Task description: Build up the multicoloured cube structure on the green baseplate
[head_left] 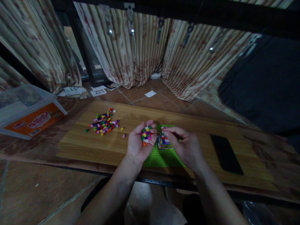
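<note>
My left hand (142, 140) is turned palm up and cupped around a heap of small toy bricks (146, 133) in many colours. Close beside it, my right hand (181, 142) reaches over a low structure of stacked toy bricks (164, 142). Thumb and finger of that hand are pinched together at the top of the structure; their tips hide what is between them, if anything. Beneath the structure lies a bright green studded baseplate (154, 158), partly covered by both hands.
A loose pile of coloured bricks (105, 123) lies on the wooden board (82, 143) to the left, with a few strays around it. A black phone-like slab (227, 154) rests at the right. A clear tub with an orange label (35, 120) stands far left, near striped curtains (131, 56).
</note>
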Demonstrator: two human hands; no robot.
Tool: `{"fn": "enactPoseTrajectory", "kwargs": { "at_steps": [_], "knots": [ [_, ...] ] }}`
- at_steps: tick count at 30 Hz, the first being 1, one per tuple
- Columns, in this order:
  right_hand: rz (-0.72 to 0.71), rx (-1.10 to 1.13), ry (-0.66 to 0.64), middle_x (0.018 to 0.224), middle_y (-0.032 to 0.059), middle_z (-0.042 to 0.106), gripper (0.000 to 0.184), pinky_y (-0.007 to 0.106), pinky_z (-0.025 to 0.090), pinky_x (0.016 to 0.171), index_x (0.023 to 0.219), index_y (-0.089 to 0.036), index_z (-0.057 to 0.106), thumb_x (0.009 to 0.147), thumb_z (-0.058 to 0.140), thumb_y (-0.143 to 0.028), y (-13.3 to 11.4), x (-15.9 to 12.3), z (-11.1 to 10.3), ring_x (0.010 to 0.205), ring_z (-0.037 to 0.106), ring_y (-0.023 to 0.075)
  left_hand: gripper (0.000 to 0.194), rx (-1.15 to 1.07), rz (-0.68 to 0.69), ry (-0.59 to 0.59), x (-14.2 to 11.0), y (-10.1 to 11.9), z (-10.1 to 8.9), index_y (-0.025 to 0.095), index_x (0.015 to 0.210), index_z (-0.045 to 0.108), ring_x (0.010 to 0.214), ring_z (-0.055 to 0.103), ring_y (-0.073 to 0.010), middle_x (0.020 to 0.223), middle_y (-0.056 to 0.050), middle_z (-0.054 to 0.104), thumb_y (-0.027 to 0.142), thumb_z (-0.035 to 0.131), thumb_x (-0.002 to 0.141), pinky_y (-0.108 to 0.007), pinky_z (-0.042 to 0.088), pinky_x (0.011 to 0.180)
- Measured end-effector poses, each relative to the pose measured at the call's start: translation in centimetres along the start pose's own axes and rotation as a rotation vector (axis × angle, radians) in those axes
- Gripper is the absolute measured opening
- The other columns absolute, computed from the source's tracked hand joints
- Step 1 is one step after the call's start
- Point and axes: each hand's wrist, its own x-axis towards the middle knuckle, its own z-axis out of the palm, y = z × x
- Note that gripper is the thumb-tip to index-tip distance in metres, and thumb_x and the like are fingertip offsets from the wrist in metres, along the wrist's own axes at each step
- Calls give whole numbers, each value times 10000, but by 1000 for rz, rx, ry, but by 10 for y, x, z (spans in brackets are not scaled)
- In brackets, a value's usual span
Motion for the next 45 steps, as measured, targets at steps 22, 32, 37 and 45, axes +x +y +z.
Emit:
{"fn": "enactPoseTrajectory", "kwargs": {
  "at_steps": [22,32,37,45],
  "knots": [
    [273,139,-125,711,26,731,279,272,460,607,700,-181,743,780,652,-433,-11,3,16,656,629,165,225,55,27,-31,-1,-19,1,88,848,679,615,609,-83,786,-90,674,132,460,878,-95,399,378],
    [189,270,5,698,14,718,159,276,518,606,731,-203,744,702,735,-359,-11,5,5,645,641,152,217,-19,16,73,-1,-12,3,95,863,659,641,659,-95,808,-88,693,125,445,893,-115,476,442],
    [234,343,69,669,19,712,194,256,528,526,743,-190,722,664,774,-361,-9,9,-11,554,624,129,208,-17,66,121,-1,-3,3,92,816,650,594,633,-84,746,-72,669,130,458,888,-123,484,449],
    [154,313,197,665,-12,704,155,284,528,573,746,-231,729,622,815,-271,20,15,-30,582,627,135,218,28,103,179,0,3,2,84,778,647,576,615,-82,726,-74,657,120,457,880,-130,487,473]
  ]
}}
